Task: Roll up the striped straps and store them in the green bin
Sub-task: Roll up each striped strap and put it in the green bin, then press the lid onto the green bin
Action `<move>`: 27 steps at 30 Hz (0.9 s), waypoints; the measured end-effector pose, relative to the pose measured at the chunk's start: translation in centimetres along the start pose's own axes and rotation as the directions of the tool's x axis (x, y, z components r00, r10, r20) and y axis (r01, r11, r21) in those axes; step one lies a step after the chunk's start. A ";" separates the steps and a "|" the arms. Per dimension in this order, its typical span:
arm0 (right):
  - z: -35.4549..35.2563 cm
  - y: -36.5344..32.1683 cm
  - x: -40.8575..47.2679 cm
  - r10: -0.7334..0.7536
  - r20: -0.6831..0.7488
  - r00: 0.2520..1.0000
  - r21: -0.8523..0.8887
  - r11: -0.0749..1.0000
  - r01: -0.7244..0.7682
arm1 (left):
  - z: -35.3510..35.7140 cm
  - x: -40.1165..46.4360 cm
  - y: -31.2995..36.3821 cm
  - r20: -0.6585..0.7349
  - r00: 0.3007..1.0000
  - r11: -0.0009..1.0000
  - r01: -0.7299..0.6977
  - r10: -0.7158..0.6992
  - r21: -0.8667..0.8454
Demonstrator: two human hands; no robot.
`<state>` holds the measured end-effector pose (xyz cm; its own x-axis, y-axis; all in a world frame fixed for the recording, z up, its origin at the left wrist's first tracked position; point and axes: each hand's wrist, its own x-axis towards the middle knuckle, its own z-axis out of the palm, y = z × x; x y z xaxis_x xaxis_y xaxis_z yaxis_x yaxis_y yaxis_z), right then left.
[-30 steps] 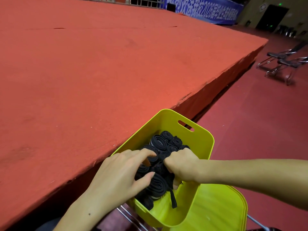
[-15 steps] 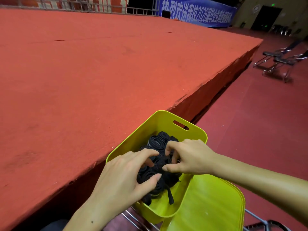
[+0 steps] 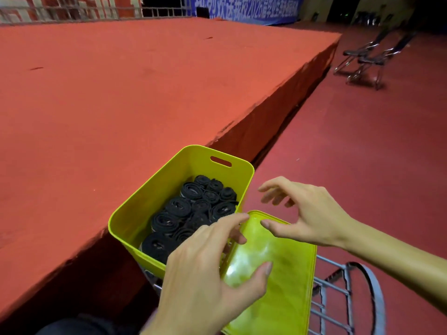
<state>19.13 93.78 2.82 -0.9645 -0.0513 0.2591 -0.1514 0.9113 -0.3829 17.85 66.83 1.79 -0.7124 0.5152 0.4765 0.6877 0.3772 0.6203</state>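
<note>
The green bin (image 3: 150,201) stands on a wire rack beside the red stage, with several dark rolled straps (image 3: 193,213) packed inside it. Its green lid (image 3: 278,274) lies flat to the bin's right. My left hand (image 3: 208,269) hovers over the bin's near right corner and the lid's edge, fingers spread and holding nothing; whether it touches the lid I cannot tell. My right hand (image 3: 304,213) floats above the lid's far edge with relaxed, slightly bent fingers and nothing in it.
A raised red carpeted stage (image 3: 121,93) runs along the left. The wire rack (image 3: 338,291) carries the bin and lid. Folding chairs (image 3: 367,59) stand at the far right on the red floor. A blue banner (image 3: 242,8) hangs at the back.
Both hands have come out of the bin, where they were pressing on the rolled straps. They are now above the lid, empty. The view has tilted, showing more of the lid and rack.
</note>
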 end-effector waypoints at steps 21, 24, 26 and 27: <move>9.3 13.8 -6.1 0.377 0.328 0.866 -0.412 0.882 -0.228 | 9.2 -10.0 -3.9 0.250 0.766 0.738 0.391 -0.592 0.550; 10.1 13.9 -6.1 0.373 0.351 0.859 -0.373 0.897 -0.236 | 9.4 -10.4 -4.4 0.278 0.711 0.710 0.424 -0.645 0.563; 10.1 14.0 -5.9 0.371 0.353 0.859 -0.363 0.901 -0.239 | 9.3 -10.3 -4.6 0.298 0.684 0.717 0.476 -0.666 0.510; 10.0 14.1 -5.8 0.372 0.353 0.858 -0.361 0.901 -0.242 | 9.3 -10.1 -4.5 0.295 0.685 0.721 0.491 -0.667 0.489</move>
<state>20.41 102.80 -12.96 -0.9607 0.1505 -0.2332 0.1749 0.9807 -0.0875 23.24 67.03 -11.63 -0.9051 0.3281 -0.2706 0.2140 0.9012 0.3768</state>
